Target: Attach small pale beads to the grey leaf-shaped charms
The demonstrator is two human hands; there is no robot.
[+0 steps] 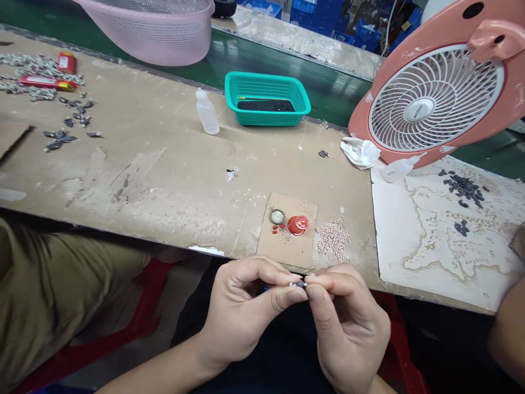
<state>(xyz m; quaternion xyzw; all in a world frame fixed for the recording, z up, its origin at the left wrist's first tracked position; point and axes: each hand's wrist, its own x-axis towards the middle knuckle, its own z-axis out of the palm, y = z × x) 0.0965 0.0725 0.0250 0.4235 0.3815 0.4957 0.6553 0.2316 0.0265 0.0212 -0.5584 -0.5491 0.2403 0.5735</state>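
Note:
Just off the table's near edge, my left hand (250,306) and my right hand (348,317) meet fingertip to fingertip. Between their thumbs and forefingers is a small dark grey piece (300,284) with a light tip, mostly covered by the fingers. Both hands pinch it. Beyond them lies a cardboard square (270,249) bearing a bottle cap (277,216), a red cap-like piece (298,224) in a glossy wet patch and some red crumbs. Right of the cardboard is a spread of tiny pinkish beads (334,239).
A green basket (268,117) holds a black phone-like object. Near it stands a white squeeze bottle (207,114). A pink fan (418,109), a white cloth (361,152) and dark pieces (463,187) on a map-printed sheet (435,262) are at right. Another person's leg (74,279) is at left.

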